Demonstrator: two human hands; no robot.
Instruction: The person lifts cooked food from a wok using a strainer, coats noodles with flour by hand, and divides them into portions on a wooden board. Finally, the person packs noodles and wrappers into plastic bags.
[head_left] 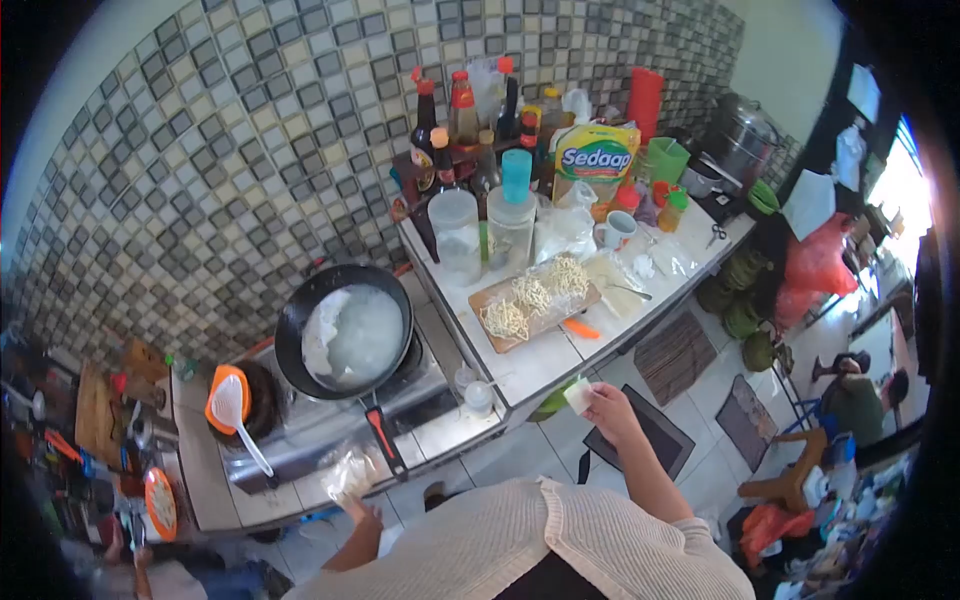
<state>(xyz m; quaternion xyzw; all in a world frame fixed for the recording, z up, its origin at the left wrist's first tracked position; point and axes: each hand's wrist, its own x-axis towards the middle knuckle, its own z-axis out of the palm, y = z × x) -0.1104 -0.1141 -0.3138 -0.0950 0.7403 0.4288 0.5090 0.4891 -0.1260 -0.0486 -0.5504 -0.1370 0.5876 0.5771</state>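
My left hand (pixel 362 512) is low at the front edge of the stove counter, its fingers closed on a clear plastic bag (pixel 350 474) with something pale inside. Off the counter's right front, my right hand (pixel 608 408) pinches a small, flat, whitish piece (pixel 578 396). Between them, a black wok (pixel 284 345) sits on the stove with cloudy white liquid and pale froth in it. Its red-and-black handle (pixel 382 432) points towards me. On the tiled counter lies a wooden board (pixel 548 320) with several heaps of pale strips; an orange-handled tool (pixel 580 329) is beside it.
A white slotted spoon (pixel 230 400) rests over an orange bowl (pixel 213 385) left of the wok. Tall plastic containers (pixel 457 240), sauce bottles (pixel 425 125) and a Sedaap pouch (pixel 597 155) crowd the counter's back. Another person's hands (pixel 138 560) are at lower left, near an orange plate (pixel 160 500).
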